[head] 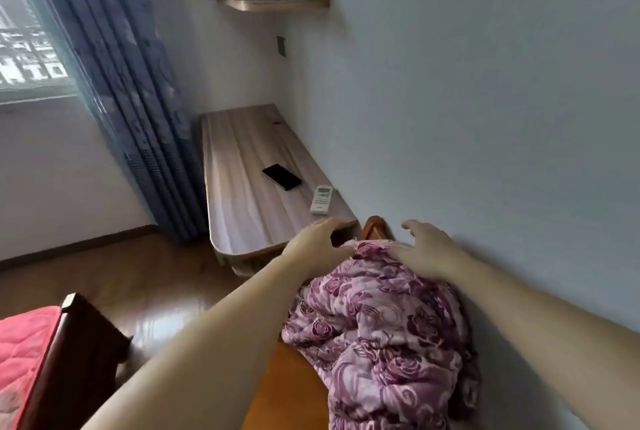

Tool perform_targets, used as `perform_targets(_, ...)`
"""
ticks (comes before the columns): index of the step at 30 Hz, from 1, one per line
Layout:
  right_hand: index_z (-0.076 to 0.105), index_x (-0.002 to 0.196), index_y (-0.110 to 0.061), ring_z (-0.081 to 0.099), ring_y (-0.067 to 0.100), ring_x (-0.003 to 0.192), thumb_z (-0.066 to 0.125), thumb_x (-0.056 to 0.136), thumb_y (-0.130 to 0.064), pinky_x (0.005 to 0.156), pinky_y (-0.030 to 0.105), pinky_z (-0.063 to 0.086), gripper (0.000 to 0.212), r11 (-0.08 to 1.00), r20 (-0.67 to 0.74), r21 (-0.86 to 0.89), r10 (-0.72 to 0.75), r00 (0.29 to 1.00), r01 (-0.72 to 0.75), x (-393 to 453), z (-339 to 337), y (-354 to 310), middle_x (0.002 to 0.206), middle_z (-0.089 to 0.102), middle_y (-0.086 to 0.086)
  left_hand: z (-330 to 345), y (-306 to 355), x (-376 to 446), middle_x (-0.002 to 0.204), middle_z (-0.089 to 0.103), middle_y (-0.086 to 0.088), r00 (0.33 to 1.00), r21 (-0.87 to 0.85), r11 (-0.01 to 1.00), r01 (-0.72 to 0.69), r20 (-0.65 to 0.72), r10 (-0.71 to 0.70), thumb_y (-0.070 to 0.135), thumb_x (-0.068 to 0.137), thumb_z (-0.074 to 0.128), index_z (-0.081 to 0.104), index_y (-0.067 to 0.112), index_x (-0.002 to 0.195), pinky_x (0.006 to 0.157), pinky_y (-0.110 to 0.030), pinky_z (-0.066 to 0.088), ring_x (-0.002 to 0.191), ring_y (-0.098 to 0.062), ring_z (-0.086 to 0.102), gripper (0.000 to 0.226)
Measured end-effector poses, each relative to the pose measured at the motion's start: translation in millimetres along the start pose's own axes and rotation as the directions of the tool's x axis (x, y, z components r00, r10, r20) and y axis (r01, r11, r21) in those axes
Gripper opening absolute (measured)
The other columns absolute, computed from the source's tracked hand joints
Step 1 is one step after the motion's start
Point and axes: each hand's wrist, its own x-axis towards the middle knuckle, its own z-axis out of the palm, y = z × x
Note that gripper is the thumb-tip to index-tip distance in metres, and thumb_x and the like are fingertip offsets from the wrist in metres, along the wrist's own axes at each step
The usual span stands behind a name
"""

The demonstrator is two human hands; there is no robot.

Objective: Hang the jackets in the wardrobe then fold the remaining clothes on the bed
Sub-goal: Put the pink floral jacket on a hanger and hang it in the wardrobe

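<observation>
A padded jacket (381,332) with a purple and pink rose print hangs bunched over an orange wooden chair (373,227) against the wall. My left hand (317,239) hovers at the jacket's upper left edge, fingers arched apart and thumb touching the fabric. My right hand (427,251) lies with its palm on the jacket's top right, fingers spread and lifted toward the wall. Neither hand holds anything. The wardrobe is out of view.
A wooden desk (242,194) stands just beyond the chair, carrying a black phone (281,176) and a white remote (322,199). Blue curtains (138,100) hang by the window. The bed's dark frame (83,343) and red quilt (24,353) show at bottom left.
</observation>
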Motion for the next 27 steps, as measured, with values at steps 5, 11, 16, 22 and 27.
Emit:
perform_targets(5, 0.042, 0.139, -0.037, 0.056, 0.027, 0.117, 0.055, 0.083, -0.049, 0.095, 0.042, 0.049, 0.059, 0.992, 0.052, -0.106, 0.076, 0.996, -0.070, 6.5, 34.0, 12.0, 0.133, 0.056, 0.001, 35.0, -14.0, 46.0, 0.146, 0.049, -0.001, 0.972, -0.011, 0.998, -0.059, 0.225, 0.060, 0.033, 0.081, 0.061, 0.036, 0.029, 0.147, 0.103, -0.038, 0.045, 0.126, -0.023, 0.051, 0.071)
perform_targets(11, 0.066, 0.106, -0.024, 0.063, 0.030, 0.092, 0.045, 0.085, -0.012, 0.073, 0.034, 0.053, 0.032, 0.964, -0.189, -0.160, 0.180, 0.965, -0.211, 16.3, 42.6, 14.3, 0.101, 0.069, 0.005, 58.8, -16.7, 73.9, 0.138, 0.053, -0.004, 0.930, -0.021, 0.990, -0.138, 0.342, 0.136, 0.036, 0.080, 0.062, 0.041, 0.037, 0.143, 0.093, -0.040, 0.054, 0.115, -0.027, 0.057, 0.066)
perform_targets(16, 0.062, 0.069, -0.007, 0.064, 0.031, 0.073, 0.049, 0.081, -0.012, 0.069, 0.039, 0.053, 0.019, 0.975, -0.205, 0.109, 0.212, 0.955, -0.193, 23.6, 11.7, 4.5, 0.070, 0.067, 0.010, 63.2, -11.5, 76.3, 0.136, 0.056, 0.001, 0.917, -0.072, 0.981, -0.182, 0.348, 0.196, 0.045, 0.070, 0.060, 0.044, 0.048, 0.135, 0.103, -0.045, 0.046, 0.124, -0.026, 0.051, 0.067)
perform_targets(22, 0.042, 0.042, -0.015, 0.046, 0.011, 0.045, 0.052, 0.085, -0.017, 0.047, 0.022, 0.035, 0.043, 0.913, -0.269, 0.397, 0.209, 0.940, -0.089, 22.2, -38.6, -25.7, 0.040, 0.048, -0.008, 42.7, -7.0, 75.9, 0.129, 0.057, 0.012, 0.894, -0.224, 0.967, -0.122, 0.399, 0.205, 0.048, 0.055, 0.088, 0.038, 0.042, 0.139, 0.104, -0.032, 0.042, 0.119, -0.016, 0.054, 0.098)
perform_targets(27, 0.033, 0.047, -0.022, 0.029, 0.012, 0.041, 0.051, 0.085, -0.015, 0.052, 0.031, 0.025, 0.043, 0.819, -0.336, 0.548, 0.028, 0.942, 0.171, 15.5, -80.1, -78.0, 0.041, 0.032, -0.006, -6.8, 18.2, 64.1, 0.093, 0.064, 0.026, 0.934, -0.387, 0.919, -0.074, 0.297, 0.200, 0.043, 0.068, 0.084, 0.063, 0.046, 0.090, 0.073, -0.008, 0.046, 0.085, 0.007, 0.059, 0.032)
